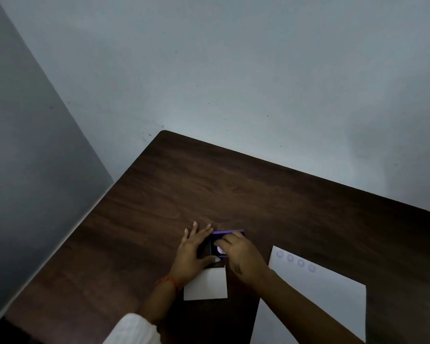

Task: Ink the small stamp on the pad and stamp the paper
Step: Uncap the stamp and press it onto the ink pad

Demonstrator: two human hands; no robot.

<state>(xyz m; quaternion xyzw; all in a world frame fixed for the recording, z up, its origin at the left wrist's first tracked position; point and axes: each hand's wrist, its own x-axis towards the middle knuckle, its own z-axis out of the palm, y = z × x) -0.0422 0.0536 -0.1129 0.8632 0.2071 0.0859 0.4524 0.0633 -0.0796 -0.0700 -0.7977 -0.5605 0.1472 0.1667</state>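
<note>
A small purple ink pad [227,232] lies on the dark wooden table [258,189], mostly covered by my hands. My left hand [196,249] rests flat against its left side, fingers spread, thumb along the front edge. My right hand [236,252] is curled over the pad, fingers closed on the small round stamp [220,249], of which only a pale patch shows. The white paper [333,294] lies to the right and carries several faint round purple stamp marks [296,261] in a row near its far edge.
A small white card [206,285] lies just in front of the pad, under my left wrist. The table's left edge meets a grey wall; its far edge sits against a pale wall. A white sleeve shows at the bottom.
</note>
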